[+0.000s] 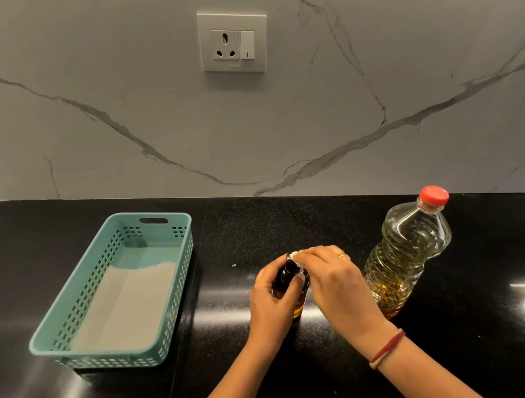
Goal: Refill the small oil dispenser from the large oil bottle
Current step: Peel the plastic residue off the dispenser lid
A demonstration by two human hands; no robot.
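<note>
- Left hand (267, 294) grips dispenser (288, 284) body, upright on counter (478, 354).
- Right hand (327, 272) pinches its top.
- Capped bottle (407, 252) stands just beside, right.

small oil dispenser (288, 277) mostly covered: left hand (270, 302) wraps its body, right hand (329, 277) curls over its top. Only the dark shoulder and amber base show. Cap on or off: can't tell. White bit (295, 255) at the right fingertips, unidentifiable. Right hand also hides the lower left side of the large oil bottle (407, 252). Both forearms cut off by the near edge. Pale speck (234, 265) on the counter (478, 354) left of the hands, too small to identify. Socket plate (234, 42) lettering unreadable.
</note>
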